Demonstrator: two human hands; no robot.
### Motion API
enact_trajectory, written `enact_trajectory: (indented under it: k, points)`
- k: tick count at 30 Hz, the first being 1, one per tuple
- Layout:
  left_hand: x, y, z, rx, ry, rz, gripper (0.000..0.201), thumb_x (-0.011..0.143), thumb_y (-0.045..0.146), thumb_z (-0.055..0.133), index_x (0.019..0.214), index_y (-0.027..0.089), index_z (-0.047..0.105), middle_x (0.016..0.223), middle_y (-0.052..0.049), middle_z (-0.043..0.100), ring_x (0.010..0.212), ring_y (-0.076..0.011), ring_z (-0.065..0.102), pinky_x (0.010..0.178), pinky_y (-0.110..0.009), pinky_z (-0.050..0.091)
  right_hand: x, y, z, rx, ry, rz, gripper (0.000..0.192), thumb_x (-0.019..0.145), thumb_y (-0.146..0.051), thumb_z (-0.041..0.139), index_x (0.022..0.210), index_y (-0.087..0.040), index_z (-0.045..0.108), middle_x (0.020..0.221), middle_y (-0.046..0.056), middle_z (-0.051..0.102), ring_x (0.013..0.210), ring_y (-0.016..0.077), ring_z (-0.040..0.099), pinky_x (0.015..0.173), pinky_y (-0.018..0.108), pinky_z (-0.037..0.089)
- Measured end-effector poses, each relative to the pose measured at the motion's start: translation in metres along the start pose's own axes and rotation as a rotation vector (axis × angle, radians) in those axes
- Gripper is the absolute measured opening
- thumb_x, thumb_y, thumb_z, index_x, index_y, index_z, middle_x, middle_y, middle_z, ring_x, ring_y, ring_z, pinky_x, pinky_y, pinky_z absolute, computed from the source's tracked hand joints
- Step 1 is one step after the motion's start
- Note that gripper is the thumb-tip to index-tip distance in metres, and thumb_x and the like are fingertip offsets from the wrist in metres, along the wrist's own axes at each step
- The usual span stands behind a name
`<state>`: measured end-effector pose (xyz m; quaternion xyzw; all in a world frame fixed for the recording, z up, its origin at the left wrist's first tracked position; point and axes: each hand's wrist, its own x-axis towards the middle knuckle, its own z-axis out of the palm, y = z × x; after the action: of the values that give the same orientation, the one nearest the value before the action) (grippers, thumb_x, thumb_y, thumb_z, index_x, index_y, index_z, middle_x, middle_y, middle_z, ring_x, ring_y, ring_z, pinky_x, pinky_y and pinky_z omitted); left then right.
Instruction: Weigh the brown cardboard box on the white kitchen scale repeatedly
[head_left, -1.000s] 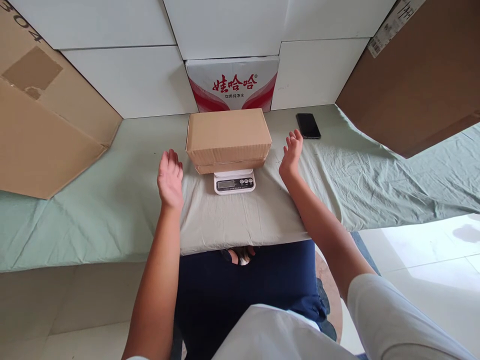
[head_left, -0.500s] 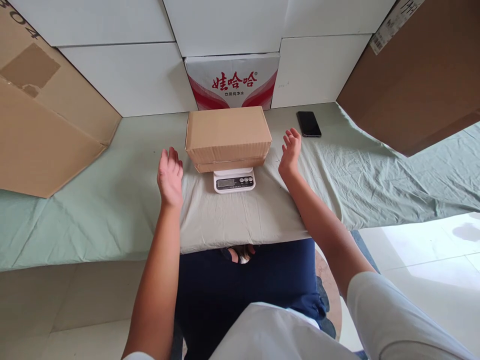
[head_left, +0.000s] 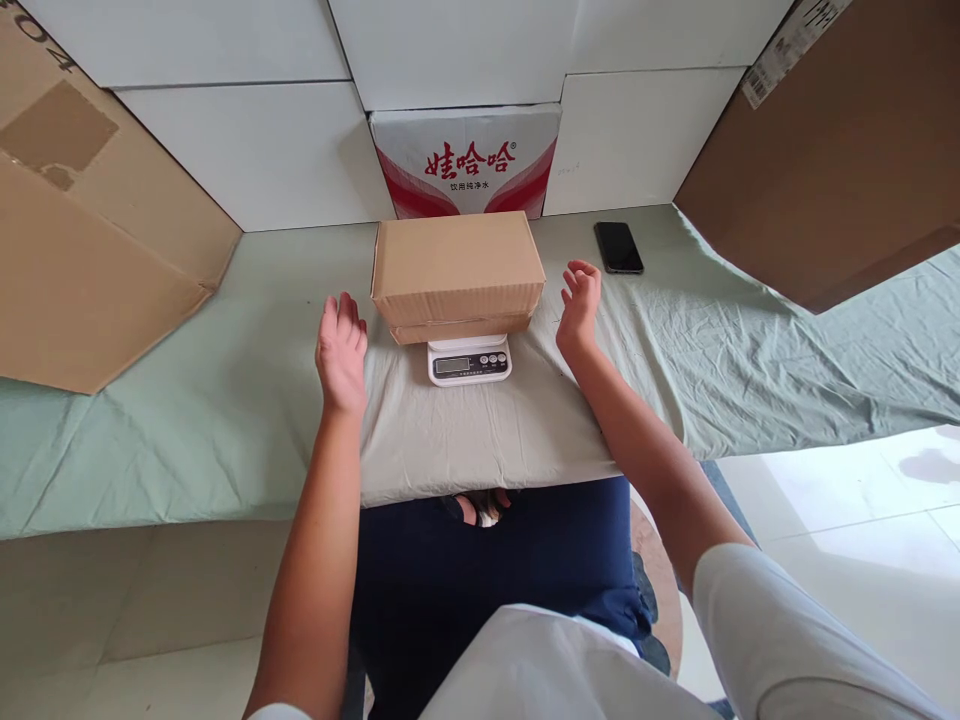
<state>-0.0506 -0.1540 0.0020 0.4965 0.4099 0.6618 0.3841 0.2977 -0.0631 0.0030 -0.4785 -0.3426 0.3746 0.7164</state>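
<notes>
A closed cardboard box (head_left: 457, 272) sits on a small digital kitchen scale (head_left: 469, 361) at the centre of the frame, on a table (head_left: 225, 420) covered with a pale green sheet. The left hand (head_left: 341, 350) hangs just left of the box and the right hand (head_left: 579, 305) just right of it — both with fingers spread, palms turned inward, each grip released and holding nothing, neither touching the cardboard.

The box is far wider than the scale beneath it, overhanging on both sides and at the back, with only the scale's display and buttons showing below its near edge. That is the likely weak point: an uneven squeeze or a nudge from one hand alone could tip the box off the platform or drag the light scale across the loose, wrinkled sheet. A sideways shove toward the right of the frame would send it in the direction of the black phone (head_left: 619, 247) lying near the right hand. Pressing down on the lid would likely disturb the reading.

The box's long axis runs left to right across the frame, parallel to the table's near edge; its broad top faces up and one long side faces the person. Behind it, a red-and-white printed water carton (head_left: 465, 165) stands against the white wall panels.
</notes>
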Motion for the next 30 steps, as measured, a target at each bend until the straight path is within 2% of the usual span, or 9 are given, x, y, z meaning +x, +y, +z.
enact_trajectory:
  k: [4,11,23,30]
  points:
    - [0.001,-0.004,-0.003,0.037,-0.022,-0.007,0.088,0.079,0.094,0.045,0.154,0.048,0.049,0.174,0.005,0.04,0.167,-0.0247,0.026,0.135,-0.043,0.026,0.001,0.002,-0.001,0.016,-0.009,0.007,0.033,0.083,-0.052,0.05,0.107,-0.03,0.054,0.135,0.002,0.058,0.138,0.0219,0.054,0.128,0.056,0.03]
    - [0.001,-0.008,-0.004,0.026,-0.031,0.006,0.084,0.083,0.091,0.045,0.154,0.047,0.05,0.174,0.003,0.04,0.167,-0.0249,0.026,0.136,-0.045,0.025,-0.004,-0.002,0.002,-0.004,-0.038,0.007,0.032,0.081,-0.046,0.053,0.109,-0.03,0.053,0.136,0.002,0.056,0.134,0.0224,0.055,0.125,0.056,0.032]
    - [0.001,-0.002,0.002,0.052,-0.026,-0.045,0.094,0.076,0.096,0.048,0.154,0.044,0.051,0.175,0.001,0.038,0.166,-0.0245,0.029,0.135,-0.043,0.028,-0.012,-0.007,0.006,0.006,-0.065,0.031,0.035,0.079,-0.047,0.053,0.109,-0.03,0.054,0.134,0.003,0.058,0.132,0.0226,0.057,0.125,0.054,0.035]
    - [0.0,0.001,0.004,0.085,-0.043,-0.062,0.099,0.076,0.097,0.045,0.158,0.042,0.046,0.177,-0.001,0.035,0.167,-0.026,0.026,0.135,-0.043,0.026,-0.013,-0.007,0.006,-0.003,-0.085,0.021,0.035,0.081,-0.046,0.054,0.111,-0.029,0.055,0.135,0.003,0.059,0.132,0.0222,0.058,0.124,0.053,0.038]
